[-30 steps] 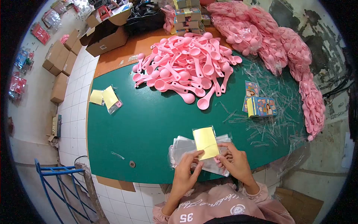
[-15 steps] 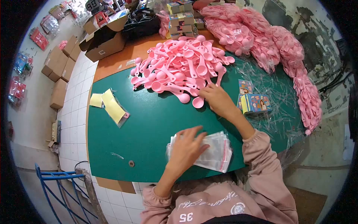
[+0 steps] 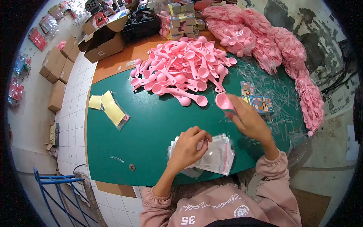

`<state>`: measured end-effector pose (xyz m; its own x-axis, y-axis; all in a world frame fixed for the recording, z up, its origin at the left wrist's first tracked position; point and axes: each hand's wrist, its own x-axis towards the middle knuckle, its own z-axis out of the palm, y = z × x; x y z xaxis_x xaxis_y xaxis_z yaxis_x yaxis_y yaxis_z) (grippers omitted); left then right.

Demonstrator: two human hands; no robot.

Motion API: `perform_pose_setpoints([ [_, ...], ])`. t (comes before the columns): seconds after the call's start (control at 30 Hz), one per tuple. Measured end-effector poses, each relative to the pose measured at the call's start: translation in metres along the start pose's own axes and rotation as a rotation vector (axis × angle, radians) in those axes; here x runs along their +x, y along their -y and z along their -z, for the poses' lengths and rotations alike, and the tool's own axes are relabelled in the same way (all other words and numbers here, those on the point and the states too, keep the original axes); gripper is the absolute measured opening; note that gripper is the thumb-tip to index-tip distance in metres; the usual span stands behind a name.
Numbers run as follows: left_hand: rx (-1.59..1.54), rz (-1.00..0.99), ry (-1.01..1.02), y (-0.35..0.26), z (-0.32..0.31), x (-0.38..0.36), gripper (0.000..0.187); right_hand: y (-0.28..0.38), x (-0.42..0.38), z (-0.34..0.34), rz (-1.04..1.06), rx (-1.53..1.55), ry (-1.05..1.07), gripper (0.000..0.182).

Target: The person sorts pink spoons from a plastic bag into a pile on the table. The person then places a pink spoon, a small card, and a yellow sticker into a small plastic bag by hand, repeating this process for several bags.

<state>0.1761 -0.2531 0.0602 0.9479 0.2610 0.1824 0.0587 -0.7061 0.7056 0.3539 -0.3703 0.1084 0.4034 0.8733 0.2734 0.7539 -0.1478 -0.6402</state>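
Right hand (image 3: 250, 120) gripping pink spoon (image 3: 224, 102), bowl up

Smooth pink plastic spoon (image 3: 223, 101), glossy clear plastic bags (image 3: 217, 155), matt green tabletop (image 3: 151, 128).

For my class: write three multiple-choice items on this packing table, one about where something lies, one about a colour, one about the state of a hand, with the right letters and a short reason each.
1. Where does the heap of loose scoops lie?
A. on the far side of the table
B. on the floor
C. in a cardboard box

2. What colour is the table top?
A. white
B. green
C. blue

3. What is the right hand doing?
A. lying flat and empty
B. holding a pink scoop
C. holding a yellow card

Answers: 1 A, the heap sits beyond the hands on the table. 2 B, the bare top is green. 3 B, its fingers grip the pink scoop above the table, while the left hand rests on the clear bags.
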Motion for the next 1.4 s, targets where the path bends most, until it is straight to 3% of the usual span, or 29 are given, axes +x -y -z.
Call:
perform_pose_setpoints([
  [0.17, -0.21, 0.12, -0.046, 0.01, -0.007, -0.006, 0.013, 0.005, -0.028, 0.021, 0.004, 0.073, 0.195, 0.033],
  [0.23, -0.739, 0.326, 0.015, 0.013, -0.012, -0.008, 0.012, 0.003, -0.034, 0.019, -0.067, 0.151, 0.143, 0.029],
  [0.33, -0.978, 0.397, -0.03, 0.012, -0.011, -0.008, 0.016, -0.003, -0.04, 0.011, -0.114, 0.205, 0.035, 0.023],
  [0.4, -0.971, 0.42, -0.04, 0.011, -0.008, -0.008, 0.02, -0.002, -0.044, 0.003, -0.087, 0.185, -0.019, 0.02],
  [0.47, -0.965, 0.444, -0.052, 0.007, -0.004, -0.008, 0.024, 0.007, -0.046, -0.008, -0.364, 0.461, -0.243, 0.017],
  [0.5, -0.96, 0.463, -0.034, 0.004, -0.001, -0.008, 0.027, 0.011, -0.045, -0.012, -0.363, 0.461, -0.242, 0.017],
  [0.57, -0.957, 0.481, -0.018, 0.003, 0.0, -0.008, 0.029, 0.017, -0.044, -0.017, -0.272, 0.563, -0.462, 0.015],
  [0.87, -1.015, 0.468, 0.025, 0.007, -0.005, -0.011, 0.034, 0.027, -0.037, -0.013, -0.147, 0.336, -0.258, 0.015],
  [1.07, -1.114, 0.445, 0.049, -0.003, -0.003, -0.008, 0.038, 0.029, -0.033, -0.019, -0.221, 0.448, -0.08, 0.033],
  [1.17, -1.233, 0.403, 0.03, -0.005, -0.001, -0.008, 0.033, 0.025, -0.035, -0.022, -0.259, 0.491, 0.016, 0.034],
  [1.23, -0.963, 0.332, 0.034, -0.001, -0.003, -0.011, 0.029, 0.023, -0.036, -0.022, -0.262, 0.502, -0.031, 0.031],
  [1.27, -0.962, 0.332, 0.034, 0.001, -0.001, -0.013, 0.029, 0.022, -0.036, -0.022, -0.265, 0.513, -0.08, 0.029],
  [1.33, -0.933, 0.366, 0.272, 0.004, 0.002, -0.016, 0.033, 0.02, -0.039, -0.026, -0.251, 0.533, -0.109, 0.028],
  [1.4, -0.957, 0.34, 0.223, 0.002, 0.001, -0.015, 0.032, 0.021, -0.042, -0.027, -0.241, 0.551, -0.138, 0.027],
])
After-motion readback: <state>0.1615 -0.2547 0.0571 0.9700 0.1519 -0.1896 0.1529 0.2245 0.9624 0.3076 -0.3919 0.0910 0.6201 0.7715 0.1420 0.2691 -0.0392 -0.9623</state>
